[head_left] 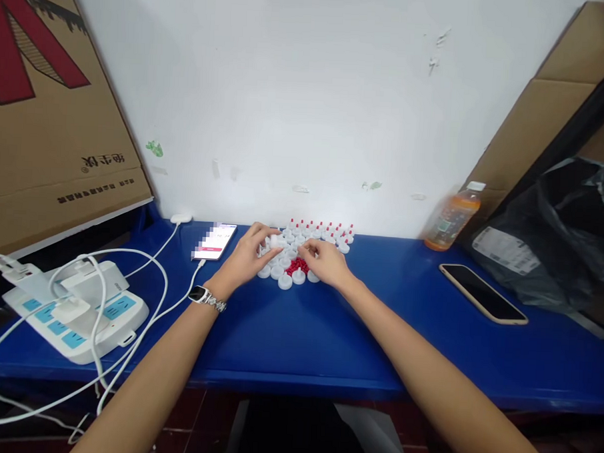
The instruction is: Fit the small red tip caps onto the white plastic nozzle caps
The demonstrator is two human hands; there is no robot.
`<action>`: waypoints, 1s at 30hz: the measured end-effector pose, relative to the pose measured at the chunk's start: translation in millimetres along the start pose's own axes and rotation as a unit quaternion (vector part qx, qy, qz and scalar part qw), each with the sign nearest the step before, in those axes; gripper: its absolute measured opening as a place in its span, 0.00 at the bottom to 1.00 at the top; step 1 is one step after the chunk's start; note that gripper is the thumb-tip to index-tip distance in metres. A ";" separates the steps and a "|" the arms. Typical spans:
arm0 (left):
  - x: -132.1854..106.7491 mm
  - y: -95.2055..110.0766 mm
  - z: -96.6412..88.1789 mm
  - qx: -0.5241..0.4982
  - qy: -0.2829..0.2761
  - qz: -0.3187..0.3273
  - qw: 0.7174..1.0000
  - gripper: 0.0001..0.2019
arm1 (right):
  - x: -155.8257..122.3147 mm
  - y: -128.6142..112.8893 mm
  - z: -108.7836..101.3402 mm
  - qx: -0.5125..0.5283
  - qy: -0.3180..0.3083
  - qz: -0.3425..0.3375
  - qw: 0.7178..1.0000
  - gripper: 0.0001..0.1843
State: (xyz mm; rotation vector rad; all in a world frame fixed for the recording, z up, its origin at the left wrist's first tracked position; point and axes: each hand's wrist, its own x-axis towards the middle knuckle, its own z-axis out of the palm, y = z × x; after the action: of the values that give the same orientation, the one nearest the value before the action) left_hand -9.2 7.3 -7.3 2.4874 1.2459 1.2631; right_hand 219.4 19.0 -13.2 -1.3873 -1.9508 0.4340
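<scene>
Pinched between the thumb and fingers of my left hand (251, 252) is a white nozzle cap (276, 241), lying on its side. My right hand (326, 259) has its thumb and fingertips pressed together just to the right of it; whatever they hold is too small to make out. Below and between the hands lies a pile of small red tips (298, 266). Plain white nozzle caps (285, 281) stand around that pile, partly hidden by both hands. Farther back, several white caps with red tips (350, 232) stand upright near the wall.
A lit phone (215, 241) on a charging cable lies to the left, near a white power strip (77, 323) with tangled cables. On the right are a dark phone (482, 293), an orange drink bottle (453, 216) and a grey plastic bag (547, 230). Cardboard (60, 136) leans at left.
</scene>
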 end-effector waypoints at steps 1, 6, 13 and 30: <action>-0.2 -0.7 3.0 -0.012 -0.020 -0.006 1.000 0.19 | -1.9 -2.9 0.9 -0.007 0.002 -0.004 1.000 0.14; -3.1 6.6 9.3 -0.048 -0.035 -0.044 0.997 0.23 | -8.6 -16.7 9.9 0.191 0.024 -0.064 0.979 0.17; -2.3 4.0 4.2 -0.038 -0.008 -0.071 0.997 0.25 | 7.5 -19.8 21.1 0.382 0.013 0.011 0.924 0.19; 16.7 -63.5 14.5 0.036 0.033 -0.289 0.956 0.22 | 161.3 -31.3 82.8 -0.189 -0.146 -0.086 0.967 0.06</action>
State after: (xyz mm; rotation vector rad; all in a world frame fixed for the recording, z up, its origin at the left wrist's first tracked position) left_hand -33.4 65.0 -32.0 1.8948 1.8751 1.1545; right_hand 109.7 165.7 3.3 -1.4260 -2.4736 0.1966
